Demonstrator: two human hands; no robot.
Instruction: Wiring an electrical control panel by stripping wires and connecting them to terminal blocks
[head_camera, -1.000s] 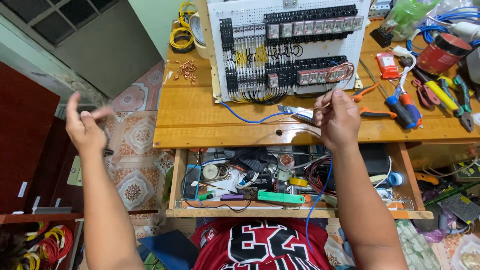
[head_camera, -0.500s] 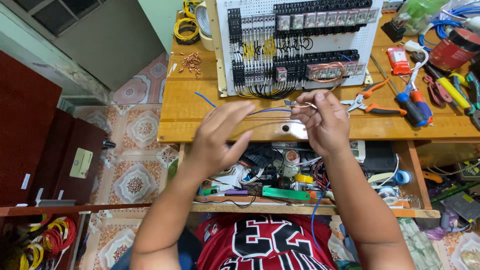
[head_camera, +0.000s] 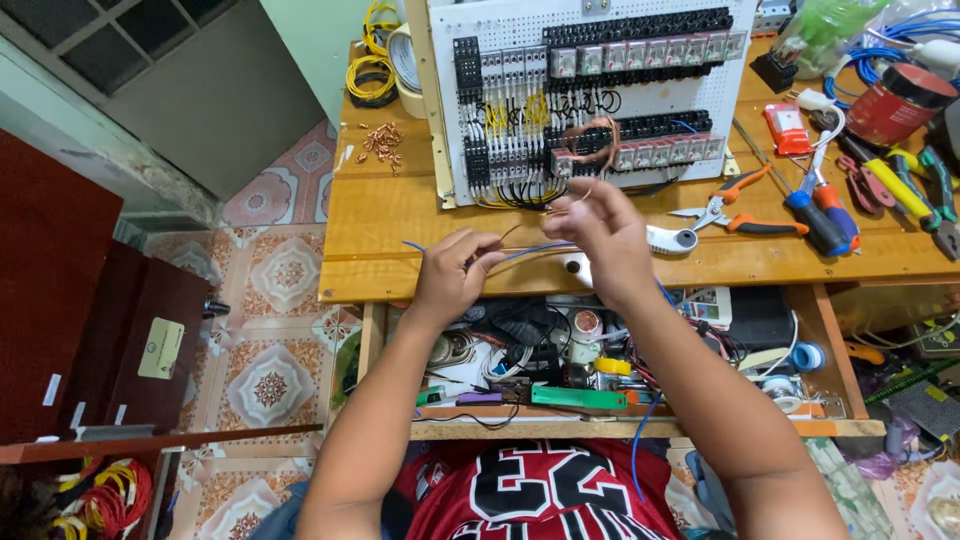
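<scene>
My left hand (head_camera: 452, 272) and my right hand (head_camera: 606, 237) are raised over the front edge of a wooden workbench (head_camera: 390, 215). Both pinch thin wires: a blue wire (head_camera: 530, 250) and a brownish one run between the two hands. The right hand's fingers hold the wire ends up near the white perforated panel (head_camera: 590, 90), which carries rows of black relays and terminal blocks with yellow and black wiring. The blue wire also hangs down past my right forearm toward the open drawer (head_camera: 600, 385).
Orange-handled pliers (head_camera: 735, 205), screwdrivers (head_camera: 820, 210), a red can (head_camera: 895, 100) and other hand tools lie on the bench at right. Copper lugs (head_camera: 380, 140) and yellow wire coils (head_camera: 370, 70) sit at left. A dark red cabinet (head_camera: 60, 300) stands on the tiled floor.
My left hand swung in from far out to the left and joined the right hand on the wires. The view has shifted, and both hands now sit closer to the panel.
</scene>
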